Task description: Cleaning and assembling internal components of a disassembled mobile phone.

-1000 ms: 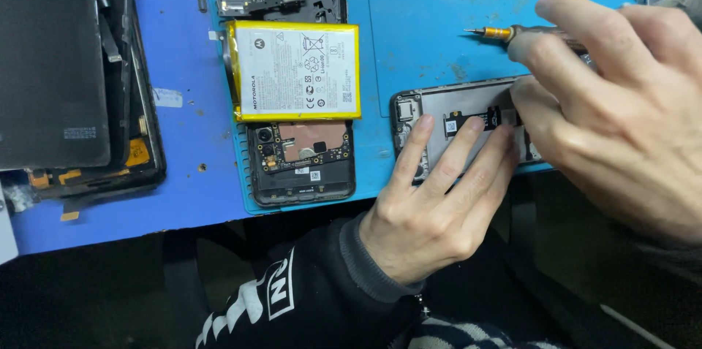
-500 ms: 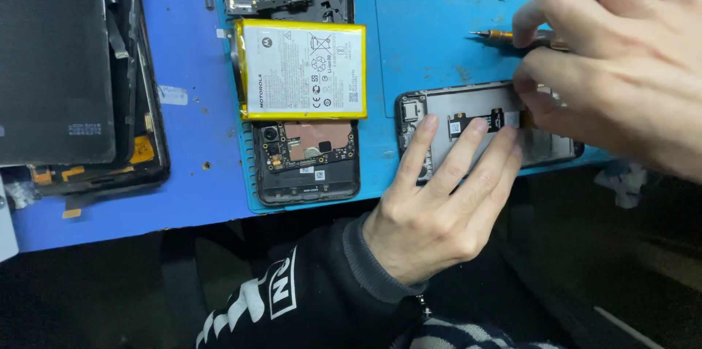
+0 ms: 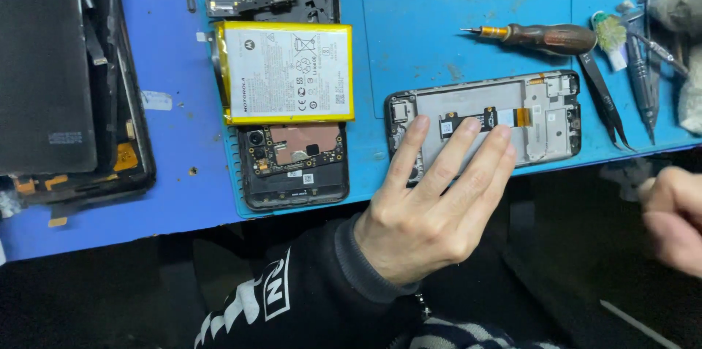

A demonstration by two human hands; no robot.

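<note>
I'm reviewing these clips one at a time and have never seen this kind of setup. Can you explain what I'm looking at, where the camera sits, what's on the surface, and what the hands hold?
There is no machine here: a person works with two bare hands, filmed by a camera worn on their head and looking down. The left hand lies with its fingers spread on an opened phone frame, pressing it onto the blue work mat. The right hand is off the mat at the lower right edge; it is blurred, and I cannot tell whether it holds anything. Left of the frame lies a second opened phone with a yellow-edged battery resting across it. Above the frame lie a screwdriver and black tweezers. A dark screen panel sits at the far left.
</note>
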